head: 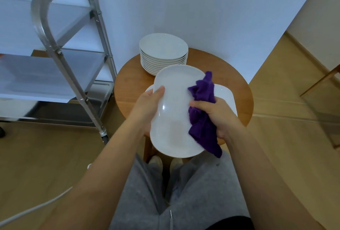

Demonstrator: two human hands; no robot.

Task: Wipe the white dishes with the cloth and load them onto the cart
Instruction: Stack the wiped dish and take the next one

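Wooden table (237, 89) holds stacked bowls (163, 52); steel cart (55, 49) stands left

No text, label, brand, number or sign can be read anywhere in view.
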